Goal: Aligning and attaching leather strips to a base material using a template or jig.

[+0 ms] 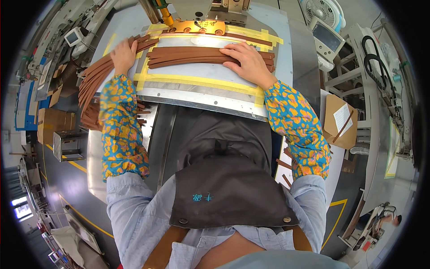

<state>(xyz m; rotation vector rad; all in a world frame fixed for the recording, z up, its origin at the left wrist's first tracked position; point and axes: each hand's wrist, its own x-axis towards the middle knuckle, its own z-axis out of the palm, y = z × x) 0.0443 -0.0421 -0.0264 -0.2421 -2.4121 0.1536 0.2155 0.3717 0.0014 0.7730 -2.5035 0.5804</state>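
Observation:
Flat brown strips (188, 56), leather-like, lie side by side across the white work plate (179, 80). My right hand (246, 62) rests over their right part, fingers stretched out and thumb apart along the near side. At the plate's left edge my left hand (124, 54) is closed over a thicker bundle of the same strips (92, 80), which hangs down over the edge. Its fingertips are partly hidden by the strips. One single strip (248, 39) lies farther back, running under a brass-coloured machine head (197, 28) lit from below.
Yellow tape (201, 80) borders the work area, with a metal edge bar (192, 99) nearer me. A control screen (328, 40) and fan (320, 12) stand at the back right. Cardboard boxes (56, 125) sit at left. Loose strips (286, 168) lie beside my right forearm.

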